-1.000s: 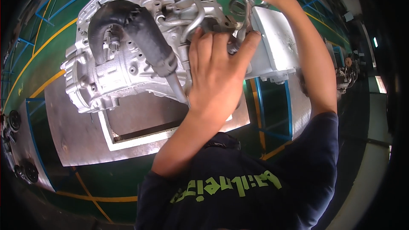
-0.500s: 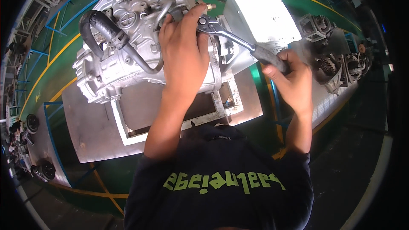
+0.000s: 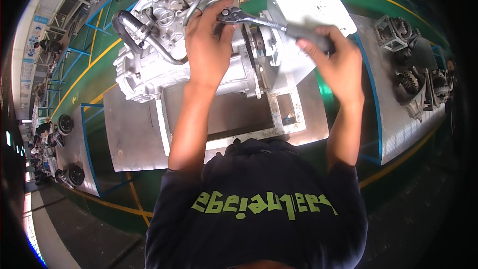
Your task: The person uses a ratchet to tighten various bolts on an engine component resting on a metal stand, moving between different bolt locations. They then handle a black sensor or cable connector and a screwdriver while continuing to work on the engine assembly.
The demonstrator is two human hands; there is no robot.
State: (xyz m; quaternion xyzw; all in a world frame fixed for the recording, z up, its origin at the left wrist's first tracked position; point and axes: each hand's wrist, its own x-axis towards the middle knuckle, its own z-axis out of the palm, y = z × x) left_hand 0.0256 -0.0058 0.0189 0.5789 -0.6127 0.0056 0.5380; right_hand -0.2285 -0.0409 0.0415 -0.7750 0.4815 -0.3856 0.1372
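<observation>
At the right part of the silver machine [image 3: 162,75], the wrench [image 3: 256,21] lies across that machine's upper side, its head over the casing and its dark handle running out past the right end. The left hand [image 3: 209,45] is closed about the wrench's head above the machine, index finger and thumb on either side; its other fingertips cannot be seen well. The right hand [image 3: 343,62], to the right of the machine, is clamped around the handle, which is blurred. Just beyond the left fingers, a brass-coloured bolt [image 3: 243,0] sticks out at the machine's far edge. A bent black hose [image 3: 130,32] arches at the machine's left part, and a white box [image 3: 311,7] stands against its right end. Under the machine are a white frame [image 3: 163,124] and a metal table [image 3: 137,129]. Well to the machine's right, metal parts [image 3: 408,82] lie on another table [image 3: 398,129].
</observation>
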